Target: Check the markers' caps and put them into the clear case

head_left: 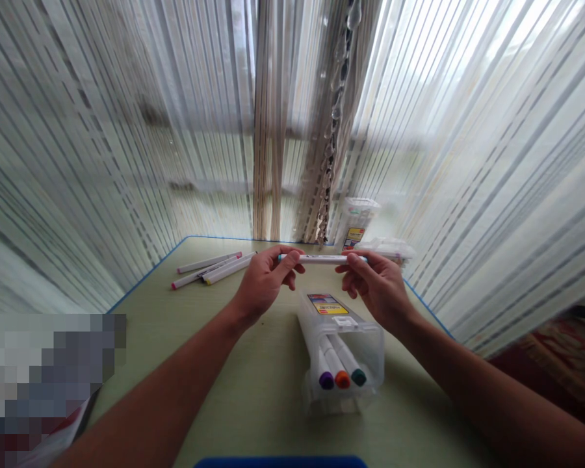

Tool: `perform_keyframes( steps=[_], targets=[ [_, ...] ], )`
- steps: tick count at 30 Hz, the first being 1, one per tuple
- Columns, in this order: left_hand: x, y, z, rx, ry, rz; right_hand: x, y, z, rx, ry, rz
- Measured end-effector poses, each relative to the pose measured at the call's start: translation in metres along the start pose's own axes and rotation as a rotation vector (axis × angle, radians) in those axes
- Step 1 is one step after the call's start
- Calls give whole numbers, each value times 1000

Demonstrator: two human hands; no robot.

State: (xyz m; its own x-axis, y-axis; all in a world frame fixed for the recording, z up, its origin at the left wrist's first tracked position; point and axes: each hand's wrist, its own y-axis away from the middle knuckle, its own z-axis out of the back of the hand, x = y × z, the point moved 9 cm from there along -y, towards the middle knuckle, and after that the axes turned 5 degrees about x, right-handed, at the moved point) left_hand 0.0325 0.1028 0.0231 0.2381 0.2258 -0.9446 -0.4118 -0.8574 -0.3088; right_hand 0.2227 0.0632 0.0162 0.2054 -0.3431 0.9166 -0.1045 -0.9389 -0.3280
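Between my two hands a white marker (319, 259) with light-blue ends is held level above the table. My left hand (268, 276) pinches its left end between thumb and fingers. The right end is pinched by my right hand (377, 279). Below and nearer to me lies a clear plastic marker case (308, 331), its open end facing me. Inside it are three white markers with a purple cap (326, 380), an orange cap (342, 379) and a dark green cap (359, 377).
Several loose markers (209, 268) lie at the back left of the greenish table (214, 364). Another clear case (358, 218) stands upright at the back right, beside a lying clear plastic piece (387, 248). Striped curtains (214, 130) hang behind. A blue object (280, 462) shows at the front edge.
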Motion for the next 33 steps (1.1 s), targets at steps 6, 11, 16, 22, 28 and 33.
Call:
perform_keyframes(
  steps=[6,11,16,22,28,33],
  targets=[
    [2,0,0,3,53,7,0,0,0,2,-5,-15],
    [3,0,0,2,101,19,0,0,0,3,-21,-31],
    [4,0,0,1,134,28,0,0,-1,10,-28,-35],
    [4,1,0,-4,152,37,0,0,-1,6,-43,-46],
    [4,1,0,-3,174,42,0,1,-2,6,-69,-54],
    [5,0,1,-2,184,37,0,1,-1,2,-89,-62]
  ],
)
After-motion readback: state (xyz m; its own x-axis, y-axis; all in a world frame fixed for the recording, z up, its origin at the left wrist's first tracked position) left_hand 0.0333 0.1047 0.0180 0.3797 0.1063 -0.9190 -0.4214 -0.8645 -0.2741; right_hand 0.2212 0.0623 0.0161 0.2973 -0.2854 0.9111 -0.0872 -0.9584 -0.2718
